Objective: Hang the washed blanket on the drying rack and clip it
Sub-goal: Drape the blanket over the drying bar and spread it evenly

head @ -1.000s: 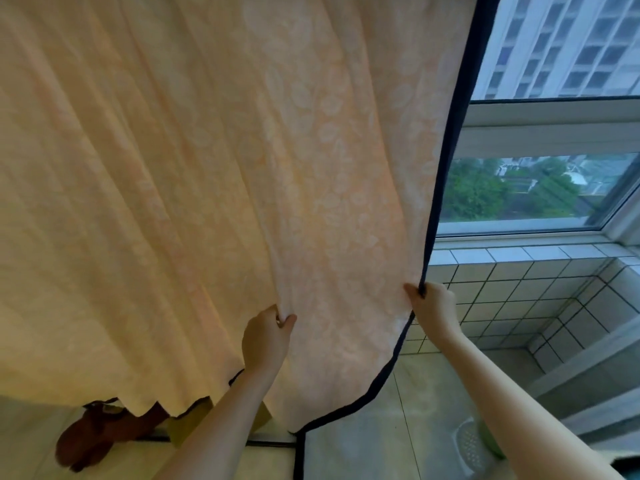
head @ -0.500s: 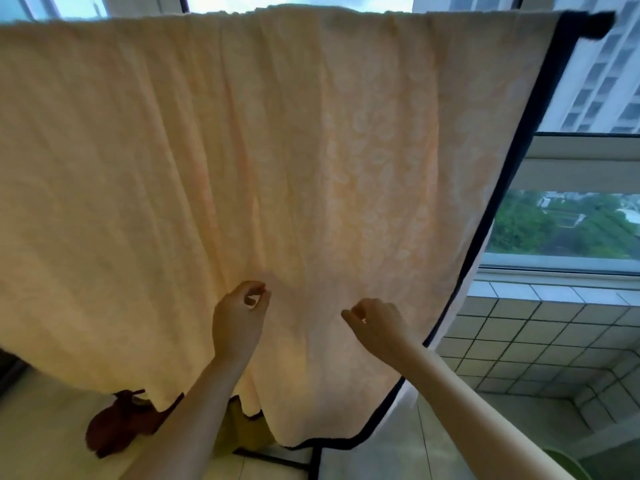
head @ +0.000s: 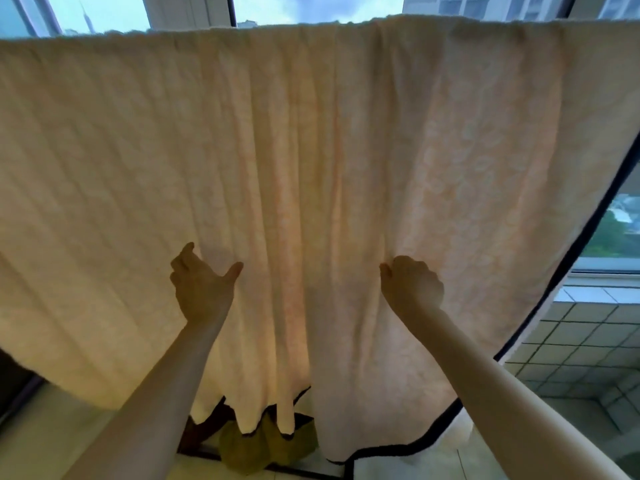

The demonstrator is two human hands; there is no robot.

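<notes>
Cream, dark-edged blanket [head: 311,150] draped over a rail hidden under its top fold. Step: smoothing the hang. Clipping, likely next, calls for pegs; none visible. Right hand [head: 412,284] pinches a fold; left hand [head: 202,285] spread, holding nothing. Windows [head: 104,12] behind, tiled wall [head: 581,334] at right.

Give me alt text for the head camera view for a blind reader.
A pale peach blanket with dark edging hangs from above in front of windows. The left hand reaches toward it, open; the right hand pinches a fold.
</notes>
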